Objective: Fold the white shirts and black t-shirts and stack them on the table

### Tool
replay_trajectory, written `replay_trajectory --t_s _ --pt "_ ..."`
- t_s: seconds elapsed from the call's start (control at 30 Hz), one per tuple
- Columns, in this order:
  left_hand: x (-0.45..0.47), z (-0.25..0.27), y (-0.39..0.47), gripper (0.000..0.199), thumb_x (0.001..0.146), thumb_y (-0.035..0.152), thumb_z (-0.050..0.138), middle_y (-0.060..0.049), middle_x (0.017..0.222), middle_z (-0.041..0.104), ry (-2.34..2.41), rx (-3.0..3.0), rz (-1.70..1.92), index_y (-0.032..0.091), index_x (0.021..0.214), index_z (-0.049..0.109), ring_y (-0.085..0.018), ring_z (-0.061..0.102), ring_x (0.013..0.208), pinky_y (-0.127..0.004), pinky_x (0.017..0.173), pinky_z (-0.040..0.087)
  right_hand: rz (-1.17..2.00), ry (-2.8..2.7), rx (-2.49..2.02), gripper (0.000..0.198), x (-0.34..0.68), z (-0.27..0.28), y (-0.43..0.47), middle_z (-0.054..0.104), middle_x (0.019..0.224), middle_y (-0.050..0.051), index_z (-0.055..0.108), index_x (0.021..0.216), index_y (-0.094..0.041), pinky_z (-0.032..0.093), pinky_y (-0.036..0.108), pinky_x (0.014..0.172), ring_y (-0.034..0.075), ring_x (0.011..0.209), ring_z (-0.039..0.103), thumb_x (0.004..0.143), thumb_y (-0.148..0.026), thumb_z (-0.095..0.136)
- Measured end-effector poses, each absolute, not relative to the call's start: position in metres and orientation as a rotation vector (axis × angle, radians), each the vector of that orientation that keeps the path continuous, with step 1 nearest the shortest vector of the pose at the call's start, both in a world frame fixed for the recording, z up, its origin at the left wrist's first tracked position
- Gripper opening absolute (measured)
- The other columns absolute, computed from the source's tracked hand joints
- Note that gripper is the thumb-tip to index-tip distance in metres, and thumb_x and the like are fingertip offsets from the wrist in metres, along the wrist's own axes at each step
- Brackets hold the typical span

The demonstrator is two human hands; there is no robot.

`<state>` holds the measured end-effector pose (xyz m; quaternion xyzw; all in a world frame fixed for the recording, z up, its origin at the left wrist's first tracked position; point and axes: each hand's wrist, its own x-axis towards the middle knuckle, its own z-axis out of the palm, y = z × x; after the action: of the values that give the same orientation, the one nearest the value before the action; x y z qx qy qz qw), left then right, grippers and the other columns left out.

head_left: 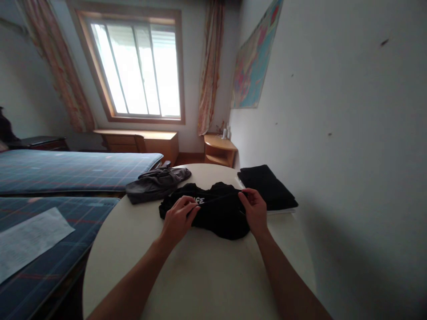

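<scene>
A black garment with white lettering (222, 215) lies bunched on the round pale table (207, 275); its exact kind is unclear. My left hand (180, 218) pinches the cloth beside the lettering, thumb and fingers together. At the garment's right side, my right hand (255, 209) grips its upper edge between thumb and fingers. The cloth between both hands looks drawn fairly straight, while its lower part hangs loosely onto the tabletop.
Folded black cloth (267, 186) sits by the wall at the table's right, with something white under it. A crumpled dark grey garment (156, 182) rests at the back left. Left of the table are plaid mattresses (83, 169), one bearing a paper sheet (30, 240).
</scene>
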<state>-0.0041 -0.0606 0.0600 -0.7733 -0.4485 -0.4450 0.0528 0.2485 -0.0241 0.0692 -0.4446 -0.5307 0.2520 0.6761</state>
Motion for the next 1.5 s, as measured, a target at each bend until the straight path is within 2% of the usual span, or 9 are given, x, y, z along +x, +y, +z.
replay_trajectory --t_s 0.17,0.47,0.6,0.73,0.9,1.0,1.27,1.4,1.5 --pt "-0.01 0.058 -0.056 0.023 0.098 0.034 0.049 -0.004 0.092 0.07 -1.359 -2.337 -1.321 0.022 0.109 0.064 -0.017 0.066 0.086 -0.028 0.078 0.051 0.575 -1.181 -0.975 0.037 0.249 0.072 -0.025 0.065 0.081 0.001 0.065 0.092 -0.02 0.05 0.03 0.069 0.017 0.075 0.061 0.073 -0.051 0.074" --pt "-0.025 0.065 -0.054 0.017 0.094 0.022 0.05 -0.004 0.093 0.072 -1.371 -2.271 -1.18 0.022 0.102 0.065 -0.018 0.067 0.085 -0.028 0.076 0.05 0.392 -1.169 -1.035 0.032 0.247 0.079 -0.034 0.064 0.077 0.001 0.064 0.088 -0.02 0.048 0.028 0.062 0.014 0.066 0.056 0.076 -0.049 0.071" --pt "-0.028 0.069 -0.054 0.017 0.096 0.029 0.05 -0.005 0.089 0.072 -1.445 -2.099 -1.17 0.021 0.1 0.066 -0.019 0.066 0.084 -0.029 0.078 0.05 0.34 -1.146 -1.03 0.032 0.243 0.082 -0.039 0.066 0.083 0.003 0.064 0.087 -0.02 0.05 0.03 0.066 0.016 0.072 0.06 0.076 -0.049 0.07" --pt "-0.033 0.067 -0.049 0.022 0.098 0.036 0.047 -0.003 0.082 0.071 -1.527 -2.101 -1.224 0.021 0.099 0.063 -0.018 0.068 0.075 -0.026 0.07 0.05 0.328 -1.119 -1.036 0.032 0.245 0.084 -0.038 0.068 0.085 0.004 0.065 0.087 -0.02 0.05 0.032 0.071 0.018 0.077 0.062 0.076 -0.05 0.071" --pt "-0.039 0.058 -0.043 0.024 0.098 0.03 0.045 -0.005 0.106 0.072 -1.333 -2.48 -1.283 0.022 0.117 0.057 -0.017 0.069 0.092 -0.027 0.081 0.053 0.314 -1.043 -1.047 0.035 0.257 0.084 -0.031 0.067 0.085 0.004 0.066 0.089 -0.019 0.05 0.032 0.072 0.018 0.078 0.062 0.074 -0.049 0.071" --pt "-0.042 0.054 -0.04 0.028 0.095 0.024 0.043 -0.005 0.11 0.071 -1.308 -2.539 -1.23 0.022 0.12 0.056 -0.017 0.069 0.098 -0.029 0.086 0.054 0.274 -1.017 -1.061 0.037 0.264 0.082 -0.027 0.067 0.085 0.004 0.066 0.09 -0.018 0.05 0.033 0.074 0.018 0.08 0.062 0.074 -0.051 0.071" --pt "-0.044 0.063 -0.042 0.021 0.096 0.035 0.05 -0.005 0.09 0.073 -1.371 -2.204 -1.353 0.021 0.094 0.065 -0.019 0.068 0.084 -0.031 0.082 0.053 0.229 -0.966 -1.083 0.037 0.27 0.082 -0.026 0.066 0.085 0.004 0.068 0.091 -0.017 0.049 0.032 0.074 0.018 0.079 0.061 0.074 -0.05 0.072" --pt "-0.047 0.061 -0.042 0.022 0.095 0.039 0.052 -0.003 0.091 0.073 -1.415 -2.196 -1.509 0.021 0.099 0.064 -0.015 0.069 0.079 -0.025 0.076 0.054 0.253 -0.949 -1.061 0.037 0.273 0.08 -0.024 0.066 0.085 0.004 0.068 0.092 -0.017 0.049 0.032 0.073 0.017 0.078 0.061 0.074 -0.049 0.073" --pt "-0.051 0.056 -0.039 0.024 0.094 0.039 0.053 -0.003 0.098 0.073 -1.365 -2.369 -1.421 0.022 0.108 0.062 -0.015 0.07 0.081 -0.025 0.077 0.054 0.253 -0.934 -1.057 0.039 0.278 0.078 -0.021 0.066 0.086 0.004 0.067 0.094 -0.018 0.048 0.032 0.072 0.017 0.077 0.06 0.074 -0.05 0.073"
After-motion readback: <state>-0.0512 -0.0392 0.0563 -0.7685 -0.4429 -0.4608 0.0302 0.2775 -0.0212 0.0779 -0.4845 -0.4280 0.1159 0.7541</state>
